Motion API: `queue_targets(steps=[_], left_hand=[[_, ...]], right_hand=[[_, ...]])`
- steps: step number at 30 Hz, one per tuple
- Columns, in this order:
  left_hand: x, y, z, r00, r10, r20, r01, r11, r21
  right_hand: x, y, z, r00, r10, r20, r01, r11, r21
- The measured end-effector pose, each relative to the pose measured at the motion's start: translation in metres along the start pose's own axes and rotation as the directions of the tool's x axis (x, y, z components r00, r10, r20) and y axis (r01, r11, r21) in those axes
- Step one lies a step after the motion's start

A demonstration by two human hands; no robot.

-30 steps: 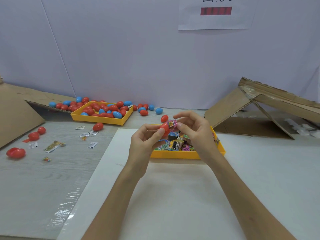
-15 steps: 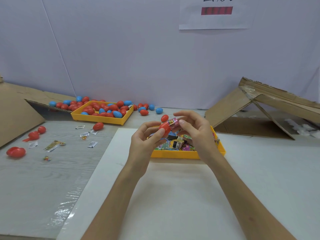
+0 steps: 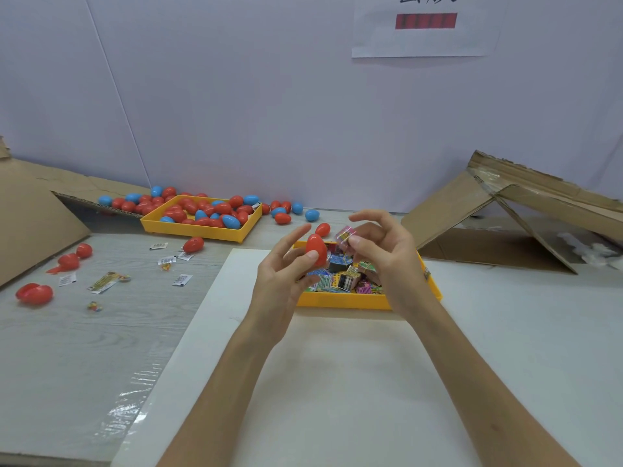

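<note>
Pale wall behind, paper sign point(image 3: 424, 25) high up; grey wood-grain table point(image 3: 67, 348) below, white board point(image 3: 337, 382) laid over it. Above the board, left hand point(image 3: 286, 274) gripping red egg point(image 3: 316, 249): thumb pressed on the front, fingers curled behind, index finger straighter. Just right of the egg and narrowly apart from it, pink packet point(image 3: 345, 234) pinched between thumb and fingertips of right hand point(image 3: 387, 261), other fingers arched above. Beneath and just beyond both grips, yellow tray point(image 3: 340, 302) full of colourful packets. Just beyond the held egg, loose egg point(image 3: 323, 229) on the table. Farther off, beyond and left of the left hand, second tray point(image 3: 199, 232) heaped with red and blue eggs, more scattered around it. Well left of the grips, opened red shells point(image 3: 33, 293) and small sachets point(image 3: 182, 279). Well right of the right hand, folded cardboard point(image 3: 505, 210).
</note>
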State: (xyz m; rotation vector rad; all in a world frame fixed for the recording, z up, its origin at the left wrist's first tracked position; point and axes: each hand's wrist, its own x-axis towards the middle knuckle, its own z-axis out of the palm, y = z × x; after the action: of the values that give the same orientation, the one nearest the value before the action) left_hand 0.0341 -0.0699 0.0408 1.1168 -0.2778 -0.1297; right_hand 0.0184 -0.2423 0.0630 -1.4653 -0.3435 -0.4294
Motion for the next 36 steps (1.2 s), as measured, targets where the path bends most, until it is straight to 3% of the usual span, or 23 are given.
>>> queue_targets(steps=[5, 11, 31, 36], left_hand=[[0.0001, -0.0028, 0.0006, 1.000, 0.014, 0.007, -0.014, 0.993, 0.116], [-0.0005, -0.0033, 0.0009, 1.000, 0.030, 0.005, -0.031, 0.991, 0.131], [-0.0022, -0.0026, 0.0027, 0.995, 0.080, 0.054, -0.089, 0.978, 0.189], [-0.0020, -0.0016, 0.0025, 0.993, 0.106, 0.047, -0.114, 0.971, 0.210]], right_hand=[[0.0018, 0.0001, -0.0041, 1.000, 0.015, -0.026, -0.013, 0.997, 0.078], [0.0014, 0.0028, -0.0002, 0.999, 0.038, 0.025, -0.038, 0.999, -0.019], [-0.0015, 0.0045, 0.0029, 1.000, 0.020, 0.008, -0.019, 0.984, -0.175], [-0.0017, 0.0042, 0.0031, 0.998, 0.048, 0.037, -0.041, 0.987, -0.155]])
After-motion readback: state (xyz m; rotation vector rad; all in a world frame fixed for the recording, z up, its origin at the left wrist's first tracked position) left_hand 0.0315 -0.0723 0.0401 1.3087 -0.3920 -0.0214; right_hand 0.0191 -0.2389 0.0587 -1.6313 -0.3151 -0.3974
